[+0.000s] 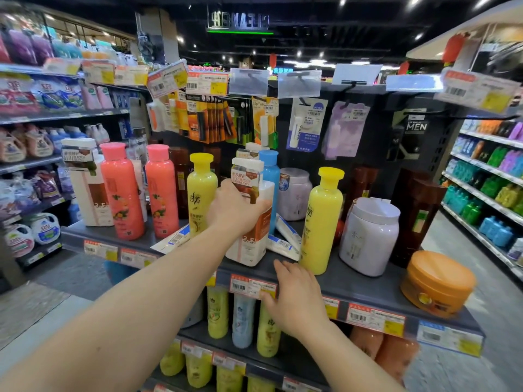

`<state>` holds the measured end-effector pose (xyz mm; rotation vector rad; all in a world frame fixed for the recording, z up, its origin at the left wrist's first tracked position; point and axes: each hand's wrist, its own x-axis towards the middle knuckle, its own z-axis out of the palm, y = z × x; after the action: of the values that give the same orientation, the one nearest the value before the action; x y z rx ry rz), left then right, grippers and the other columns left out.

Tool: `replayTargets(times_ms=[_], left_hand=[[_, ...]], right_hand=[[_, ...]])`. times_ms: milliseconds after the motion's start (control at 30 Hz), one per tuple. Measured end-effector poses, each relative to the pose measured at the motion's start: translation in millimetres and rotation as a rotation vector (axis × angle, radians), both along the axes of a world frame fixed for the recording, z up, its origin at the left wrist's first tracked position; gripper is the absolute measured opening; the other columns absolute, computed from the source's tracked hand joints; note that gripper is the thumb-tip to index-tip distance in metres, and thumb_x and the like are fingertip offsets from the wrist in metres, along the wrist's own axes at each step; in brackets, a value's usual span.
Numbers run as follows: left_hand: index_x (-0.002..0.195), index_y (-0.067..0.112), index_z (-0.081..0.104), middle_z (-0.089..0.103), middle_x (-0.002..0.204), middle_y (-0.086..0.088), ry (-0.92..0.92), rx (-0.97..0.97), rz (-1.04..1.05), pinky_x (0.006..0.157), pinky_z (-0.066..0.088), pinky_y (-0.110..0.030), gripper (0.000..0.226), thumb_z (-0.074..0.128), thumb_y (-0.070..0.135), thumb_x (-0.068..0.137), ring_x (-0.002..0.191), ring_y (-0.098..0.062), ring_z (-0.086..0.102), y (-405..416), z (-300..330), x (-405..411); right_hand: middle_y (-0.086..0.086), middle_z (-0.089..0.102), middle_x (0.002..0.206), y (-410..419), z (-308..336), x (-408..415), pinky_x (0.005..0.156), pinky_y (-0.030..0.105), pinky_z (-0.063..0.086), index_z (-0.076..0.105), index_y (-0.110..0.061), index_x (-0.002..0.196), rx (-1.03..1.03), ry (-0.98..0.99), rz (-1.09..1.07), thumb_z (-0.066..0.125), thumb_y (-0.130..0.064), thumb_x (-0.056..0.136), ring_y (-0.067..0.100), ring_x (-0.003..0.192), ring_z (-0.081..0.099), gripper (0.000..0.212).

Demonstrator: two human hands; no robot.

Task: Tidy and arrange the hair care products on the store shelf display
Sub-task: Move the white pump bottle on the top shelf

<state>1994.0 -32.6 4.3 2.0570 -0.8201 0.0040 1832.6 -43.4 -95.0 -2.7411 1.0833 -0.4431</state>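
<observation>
We note a white pump bottle with a brown label panel and a brown-and-white neck tag, standing on the grey shelf near its front edge, between two yellow bottles. The left hand, arm outstretched, grips the bottle's upper body, fingers curled round it. The right hand lies at the shelf's front edge with relaxed, slightly spread fingers, touching a price tag.

Left hand: palm and fingertips hidden against the white pump bottle, covering part of its label. Blue bottle: mostly concealed behind that bottle. Price tags on shelf edge: print too small to read. Laundry shelves, far left: blurred.
</observation>
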Motion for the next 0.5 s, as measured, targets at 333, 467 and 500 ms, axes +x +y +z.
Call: replayTargets(times_ms=[333, 467, 500], left_hand=[[0.131, 0.025, 0.038, 0.054, 0.126, 0.002, 0.049, -0.121, -0.017, 0.089, 0.048, -0.04, 0.088, 0.078, 0.058, 0.06, 0.115, -0.02, 0.053, 7, -14, -8], [0.133, 0.028, 0.034, 0.054, 0.127, 0.003, 0.062, -0.15, -0.059, 0.093, 0.049, -0.048, 0.098, 0.079, 0.058, 0.053, 0.117, -0.02, 0.053, 13, -17, -10], [0.134, 0.028, 0.033, 0.053, 0.128, 0.003, 0.058, -0.151, -0.061, 0.093, 0.049, -0.049, 0.1, 0.079, 0.06, 0.051, 0.117, -0.02, 0.053, 14, -18, -10]], right_hand=[[-0.003, 0.04, 0.147, -5, 10, -14, 0.114, 0.034, 0.026, 0.028, -0.023, 0.149, 0.025, -0.063, -0.011, 0.054, -0.049, 0.089, 0.018, 0.136, 0.034, 0.069], [-0.003, 0.045, 0.142, -9, 17, -17, 0.109, 0.035, 0.032, 0.032, -0.023, 0.146, 0.007, -0.077, -0.013, 0.054, -0.048, 0.089, 0.018, 0.131, 0.04, 0.067], [-0.003, 0.046, 0.141, -9, 18, -17, 0.109, 0.035, 0.033, 0.033, -0.023, 0.146, 0.005, -0.082, -0.011, 0.055, -0.048, 0.089, 0.018, 0.13, 0.041, 0.066]])
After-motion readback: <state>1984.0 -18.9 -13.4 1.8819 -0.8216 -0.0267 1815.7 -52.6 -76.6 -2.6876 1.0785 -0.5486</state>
